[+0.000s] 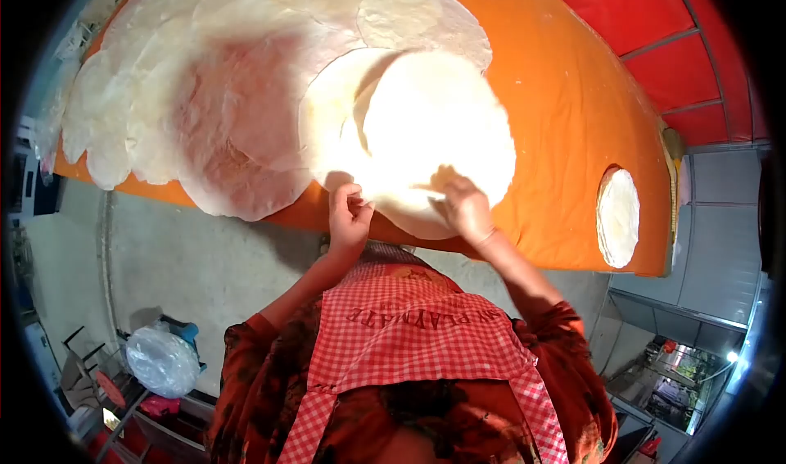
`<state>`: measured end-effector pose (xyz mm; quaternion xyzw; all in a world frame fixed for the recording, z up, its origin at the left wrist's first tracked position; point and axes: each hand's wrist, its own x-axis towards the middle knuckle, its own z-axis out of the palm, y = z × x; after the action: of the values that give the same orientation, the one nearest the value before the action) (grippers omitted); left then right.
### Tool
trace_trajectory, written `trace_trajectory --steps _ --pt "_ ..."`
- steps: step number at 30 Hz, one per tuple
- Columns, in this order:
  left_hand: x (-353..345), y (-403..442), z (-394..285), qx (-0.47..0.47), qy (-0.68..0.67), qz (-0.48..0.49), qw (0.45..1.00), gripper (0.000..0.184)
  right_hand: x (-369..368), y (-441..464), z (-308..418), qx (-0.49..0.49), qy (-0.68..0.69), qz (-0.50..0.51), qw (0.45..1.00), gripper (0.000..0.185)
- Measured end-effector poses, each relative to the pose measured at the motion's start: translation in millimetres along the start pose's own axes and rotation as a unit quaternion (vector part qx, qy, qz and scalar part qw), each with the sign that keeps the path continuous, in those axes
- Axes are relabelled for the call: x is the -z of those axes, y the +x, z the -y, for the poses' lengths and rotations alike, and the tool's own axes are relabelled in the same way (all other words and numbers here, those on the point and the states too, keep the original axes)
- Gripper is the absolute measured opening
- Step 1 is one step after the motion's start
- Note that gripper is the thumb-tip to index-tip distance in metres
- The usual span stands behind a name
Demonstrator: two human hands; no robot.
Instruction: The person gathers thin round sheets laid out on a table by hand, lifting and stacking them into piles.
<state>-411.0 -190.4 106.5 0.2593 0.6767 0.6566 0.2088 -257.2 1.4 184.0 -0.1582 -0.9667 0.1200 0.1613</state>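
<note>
Several thin round dough sheets (254, 95) overlap across the left and middle of an orange cloth (565, 136). A brightly lit round sheet (434, 120) lies on top near the middle. My left hand (350, 218) is at the lower left edge of the bright sheets, its thumb and fingers pinched on the sheet's edge. My right hand (467, 210) is over the lower right part of the bright sheet, fingers curled down on it; glare and shadow blur the fingertips. A small stack of round sheets (618, 218) lies at the right end of the cloth.
The cloth's near edge runs just in front of the red checked apron (426, 333). A clear plastic bag (162, 361) and a rack stand on the floor at the lower left. Red panels (663, 71) rise at the upper right, with grey panels below them.
</note>
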Motion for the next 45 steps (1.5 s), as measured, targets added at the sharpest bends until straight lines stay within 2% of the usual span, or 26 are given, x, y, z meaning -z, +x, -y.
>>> trace_trajectory --steps 1,2,4,6,7,10,11,15,18,19,23,26,27,30,31,32,33,34,35,36,37,38,40,43,45 --pt "6 -1 -1 0.026 -0.023 0.001 0.999 0.033 -17 -11 11 -0.018 -0.001 0.003 1.000 0.022" --pt "10 -3 -5 0.053 -0.045 0.002 0.998 0.034 -35 -26 8 -0.052 0.009 0.061 0.997 0.033" --pt "16 0 -2 0.116 -0.129 0.018 0.985 0.036 -41 -30 11 -0.068 0.003 0.017 0.998 0.029" --pt "15 4 14 0.195 -0.250 0.051 0.947 0.037 -16 -10 31 -0.077 -0.007 -0.032 0.996 0.025" --pt "19 7 8 0.225 -0.252 0.069 0.938 0.038 -14 -8 28 -0.089 -0.047 -0.012 0.995 0.024" --pt "24 16 -2 0.298 -0.280 0.083 0.909 0.039 -26 -10 36 -0.064 -0.044 -0.070 0.995 0.018" --pt "25 16 -6 0.308 -0.270 0.091 0.908 0.039 -19 -2 62 -0.068 -0.067 -0.061 0.994 0.015" --pt "24 20 -12 0.336 -0.250 0.086 0.904 0.031 -72 -27 59 -0.080 -0.054 -0.029 0.995 0.029" --pt "21 15 -16 0.369 -0.293 0.089 0.878 0.023 -57 -24 67 -0.059 -0.035 -0.032 0.997 0.035" --pt "21 18 -20 0.377 -0.311 0.101 0.866 0.020 -56 -29 69 -0.099 -0.032 0.003 0.995 0.040" --pt "9 19 -22 0.381 -0.359 0.113 0.844 0.013 -44 -36 80 -0.119 -0.013 -0.001 0.993 0.063" --pt "2 29 -25 0.369 -0.389 0.137 0.833 0.013 -51 -37 76 -0.141 -0.032 0.009 0.989 0.063" --pt "1 30 -27 0.362 -0.397 0.147 0.830 0.012 -52 -35 75 -0.121 -0.048 -0.030 0.991 0.056" --pt "2 29 -34 0.347 -0.392 0.167 0.835 0.014 -56 -27 59 -0.132 0.007 -0.044 0.990 0.045" --pt "5 29 -42 0.344 -0.389 0.168 0.838 0.015 -40 -17 60 -0.158 0.012 -0.023 0.987 0.035" --pt "7 31 -51 0.339 -0.388 0.172 0.840 0.015 -28 -8 50 -0.167 0.056 0.003 0.984 0.038" --pt "11 33 -62 0.346 -0.347 0.142 0.860 0.018 -6 12 42 -0.191 0.047 0.047 0.979 0.041" --pt "16 38 -53 0.292 -0.309 0.118 0.897 0.020 35 44 38 -0.261 0.058 0.161 0.950 0.041" --pt "24 46 -39 0.237 -0.269 0.094 0.929 0.021 63 70 21 -0.306 0.069 0.207 0.927 0.038" --pt "34 49 -28 0.184 -0.229 0.068 0.954 0.023 86 85 4 -0.274 0.037 0.134 0.952 0.029" --pt "44 56 -23 0.180 -0.193 0.010 0.964 0.030 116 107 -4 -0.429 0.253 0.060 0.865 0.024" --pt "54 62 -27 0.186 -0.147 -0.036 0.971 0.034 145 123 -5 -0.211 0.008 0.052 0.976 0.023" --pt "76 66 -37 0.193 -0.090 -0.087 0.973 0.038 178 144 19 -0.115 -0.193 -0.018 0.974 0.022" --pt "91 65 -16 0.266 -0.155 -0.069 0.949 0.043 158 139 66 -0.083 -0.244 -0.055 0.965 0.028" --pt "97 70 -4 0.327 -0.193 -0.037 0.924 0.042 100 124 83 -0.045 -0.164 -0.089 0.981 0.036"
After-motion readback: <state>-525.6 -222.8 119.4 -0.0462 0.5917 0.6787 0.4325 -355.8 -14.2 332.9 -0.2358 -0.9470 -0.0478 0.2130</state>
